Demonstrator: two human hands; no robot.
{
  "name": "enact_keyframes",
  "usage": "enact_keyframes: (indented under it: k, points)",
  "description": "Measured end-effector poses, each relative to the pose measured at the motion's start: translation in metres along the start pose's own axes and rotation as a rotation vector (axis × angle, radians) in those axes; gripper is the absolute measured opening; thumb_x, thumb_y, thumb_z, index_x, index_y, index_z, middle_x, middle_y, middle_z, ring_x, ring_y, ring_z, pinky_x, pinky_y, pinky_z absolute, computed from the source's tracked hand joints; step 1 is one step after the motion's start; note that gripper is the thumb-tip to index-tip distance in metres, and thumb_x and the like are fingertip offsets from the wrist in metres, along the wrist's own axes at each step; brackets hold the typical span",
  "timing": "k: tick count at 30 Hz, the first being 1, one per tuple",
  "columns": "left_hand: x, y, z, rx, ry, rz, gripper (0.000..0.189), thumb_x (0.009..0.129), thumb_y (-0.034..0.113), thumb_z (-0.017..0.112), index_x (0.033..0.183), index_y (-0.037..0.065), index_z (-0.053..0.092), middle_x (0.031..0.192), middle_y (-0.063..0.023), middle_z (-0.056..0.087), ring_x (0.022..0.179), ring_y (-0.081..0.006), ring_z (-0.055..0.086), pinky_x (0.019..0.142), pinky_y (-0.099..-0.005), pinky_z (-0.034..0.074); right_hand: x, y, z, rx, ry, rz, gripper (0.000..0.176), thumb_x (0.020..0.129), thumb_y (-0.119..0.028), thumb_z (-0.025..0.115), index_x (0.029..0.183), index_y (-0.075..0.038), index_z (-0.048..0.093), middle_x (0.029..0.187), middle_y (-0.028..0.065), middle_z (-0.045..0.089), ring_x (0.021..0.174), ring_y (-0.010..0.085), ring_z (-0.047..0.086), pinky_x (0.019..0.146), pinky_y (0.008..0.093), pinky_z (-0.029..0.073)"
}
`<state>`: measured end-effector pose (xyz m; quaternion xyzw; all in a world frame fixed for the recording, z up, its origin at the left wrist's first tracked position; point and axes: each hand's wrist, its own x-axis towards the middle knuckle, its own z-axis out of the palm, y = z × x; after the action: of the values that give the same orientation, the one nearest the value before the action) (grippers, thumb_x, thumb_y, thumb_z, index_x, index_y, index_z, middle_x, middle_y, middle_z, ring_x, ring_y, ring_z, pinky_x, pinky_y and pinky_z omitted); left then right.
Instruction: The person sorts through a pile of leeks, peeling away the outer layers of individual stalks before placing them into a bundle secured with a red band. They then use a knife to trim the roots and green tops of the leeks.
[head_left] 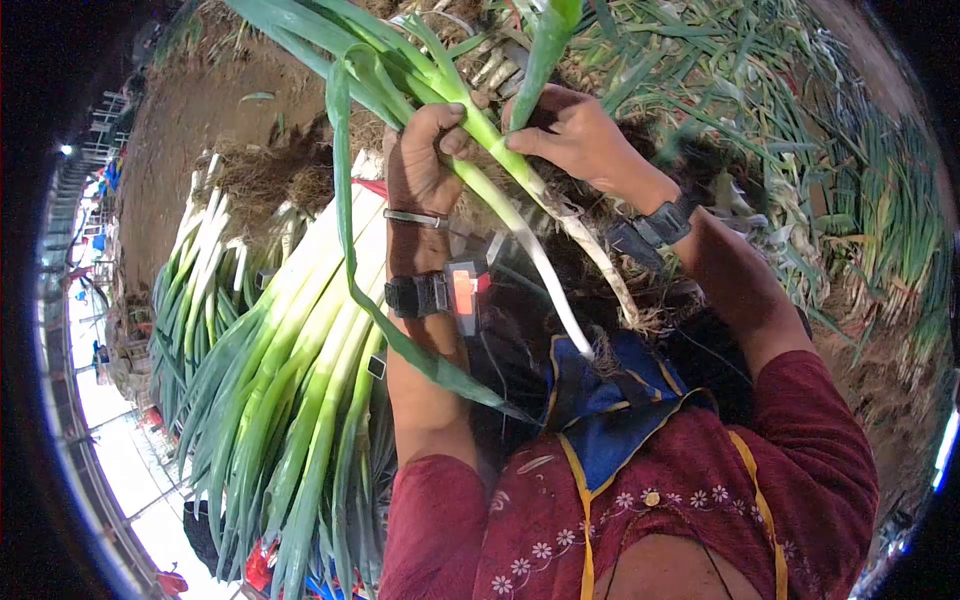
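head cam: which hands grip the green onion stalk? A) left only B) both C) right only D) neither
B: the left hand and the right hand are both closed around the green onion stalk, one on each side.

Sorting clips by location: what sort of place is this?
Probably a farm's vegetable-trimming spot: a stack of long white-and-green leeks, bare brown soil, and heaps of untrimmed green stalks.
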<state>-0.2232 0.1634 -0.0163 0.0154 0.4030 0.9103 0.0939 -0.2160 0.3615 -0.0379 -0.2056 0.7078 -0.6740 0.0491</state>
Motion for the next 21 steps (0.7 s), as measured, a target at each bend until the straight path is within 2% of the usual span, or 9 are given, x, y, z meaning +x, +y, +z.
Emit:
enact_keyframes:
  k: [4, 6, 10, 11, 13, 15, 17, 20, 21]
  points:
    - [-0.001, -0.008, 0.008, -0.023, 0.033, -0.126, 0.026, 0.08, 0.0, 0.058, 0.104, -0.007, 0.054, 0.092, -0.0176, 0.068, 0.052, -0.0064, 0.045, 0.047, -0.0201, 0.04, -0.013, -0.011, -0.016, -0.237, -0.013, -0.104, 0.027, 0.083, -0.018, 0.073, 0.104, -0.003, 0.063, 0.096, 0.0057, 0.065, 0.088, 0.0111, 0.057, 0.081, 0.0304, 0.046]
    - [0.0, -0.004, 0.007, 0.012, 0.07, -0.038, 0.024, 0.081, 0.001, 0.058, 0.103, -0.007, 0.053, 0.092, -0.017, 0.067, 0.05, -0.005, 0.043, 0.046, -0.0193, 0.039, -0.018, -0.016, -0.026, -0.338, -0.078, -0.093, 0.02, 0.083, -0.011, 0.071, 0.101, -0.004, 0.065, 0.095, 0.0038, 0.064, 0.091, 0.0141, 0.06, 0.086, 0.0308, 0.047]
    - [0.007, 0.02, -0.014, -0.02, 0.178, 0.075, 0.025, 0.082, 0.0, 0.057, 0.106, -0.005, 0.052, 0.093, -0.0161, 0.066, 0.049, -0.003, 0.042, 0.046, -0.0175, 0.037, -0.049, 0.002, -0.058, -0.483, -0.096, 0.019, 0.02, 0.083, -0.009, 0.07, 0.102, -0.004, 0.064, 0.095, 0.0044, 0.064, 0.092, 0.0164, 0.061, 0.087, 0.0314, 0.048]
    - [0.005, 0.024, -0.014, -0.025, 0.192, 0.094, 0.025, 0.082, 0.0, 0.057, 0.106, -0.004, 0.052, 0.093, -0.0159, 0.066, 0.049, -0.003, 0.042, 0.046, -0.0174, 0.037, -0.056, 0.009, -0.067, -0.454, -0.041, 0.24, 0.023, 0.083, -0.007, 0.069, 0.105, -0.003, 0.062, 0.096, 0.004, 0.064, 0.091, 0.0169, 0.062, 0.087, 0.031, 0.049]
    - [0.004, 0.03, -0.027, -0.03, 0.154, 0.131, 0.026, 0.083, -0.001, 0.056, 0.109, -0.002, 0.052, 0.095, -0.0155, 0.065, 0.049, -0.0027, 0.042, 0.046, -0.0174, 0.037, -0.066, 0.048, -0.11, -0.534, -0.047, 0.16, 0.025, 0.083, -0.003, 0.068, 0.107, -0.002, 0.062, 0.098, 0.0048, 0.065, 0.09, 0.0175, 0.062, 0.085, 0.0318, 0.05]
    - [-0.003, 0.037, -0.028, -0.033, 0.144, 0.139, 0.023, 0.081, 0.0, 0.058, 0.103, -0.004, 0.052, 0.09, -0.0169, 0.065, 0.049, -0.0044, 0.042, 0.046, -0.0207, 0.037, -0.085, 0.104, -0.184, -0.779, -0.009, 0.139, 0.026, 0.084, -0.007, 0.067, 0.109, -0.002, 0.061, 0.1, 0.0107, 0.066, 0.092, 0.0228, 0.063, 0.083, 0.0338, 0.05]
    - [-0.004, 0.039, -0.028, -0.049, 0.127, 0.155, 0.022, 0.081, 0.0, 0.058, 0.102, -0.005, 0.052, 0.089, -0.0187, 0.065, 0.048, -0.0052, 0.042, 0.047, -0.0219, 0.037, -0.1, 0.111, -0.239, -1.174, -0.025, 0.448, 0.032, 0.085, -0.013, 0.066, 0.115, -0.003, 0.061, 0.101, 0.0174, 0.066, 0.095, 0.0298, 0.063, 0.085, 0.0359, 0.049]
    - [-0.001, 0.033, -0.021, -0.137, 0.067, 0.104, 0.033, 0.083, -0.001, 0.055, 0.116, -0.002, 0.05, 0.099, -0.0169, 0.063, 0.049, -0.0023, 0.043, 0.046, -0.0171, 0.038, -0.104, 0.097, -0.224, -1.342, 0.234, 0.225, 0.037, 0.08, -0.012, 0.066, 0.117, -0.008, 0.06, 0.09, 0.0194, 0.064, 0.085, 0.0426, 0.061, 0.072, 0.044, 0.05]
    - [0.003, 0.028, -0.019, -0.127, 0.074, 0.099, 0.035, 0.083, -0.001, 0.055, 0.117, -0.003, 0.05, 0.1, -0.0173, 0.063, 0.049, -0.0021, 0.043, 0.045, -0.0172, 0.038, -0.088, 0.102, -0.214, -1.18, 0.167, 0.011, 0.049, 0.083, -0.019, 0.068, 0.129, -0.009, 0.055, 0.102, 0.0206, 0.064, 0.093, 0.039, 0.063, 0.079, 0.0441, 0.052]
